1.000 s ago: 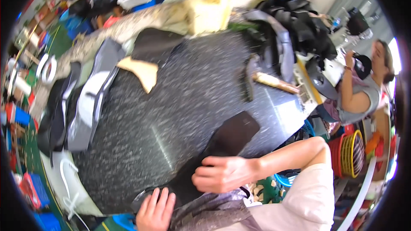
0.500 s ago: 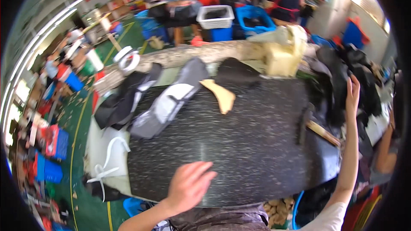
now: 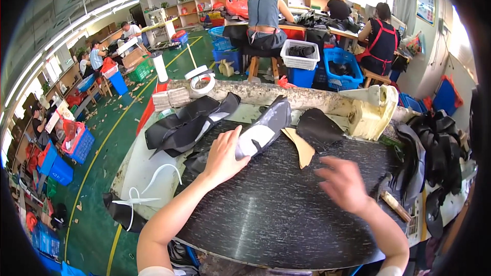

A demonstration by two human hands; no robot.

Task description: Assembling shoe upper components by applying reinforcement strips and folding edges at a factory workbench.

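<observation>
My left hand [image 3: 224,156] lies over the left edge of a dark leather piece with a white patch [image 3: 255,140], its fingers stretched and its thumb apart. Whether it presses on the piece cannot be made out. My right hand [image 3: 343,183], blurred, hovers over the black speckled tabletop [image 3: 255,204], fingers loosely extended with nothing visible in them. Between the hands, farther off, a tan cut piece [image 3: 302,148] lies beside a rounded black piece [image 3: 319,127]. More black pieces [image 3: 192,125] are stacked to the left.
A hammer with a wooden handle [image 3: 395,206] rests at the table's right side, near heaped dark pieces [image 3: 442,138]. At the back are a cream-coloured block [image 3: 372,117] and a white tape roll [image 3: 203,83]. White cord [image 3: 140,199] lies left. Co-workers sit beyond, near baskets [image 3: 300,55].
My left hand has moved forward onto the white-patched piece. My right hand has come from the dark heap at the right to above the tabletop. The view has tilted up.
</observation>
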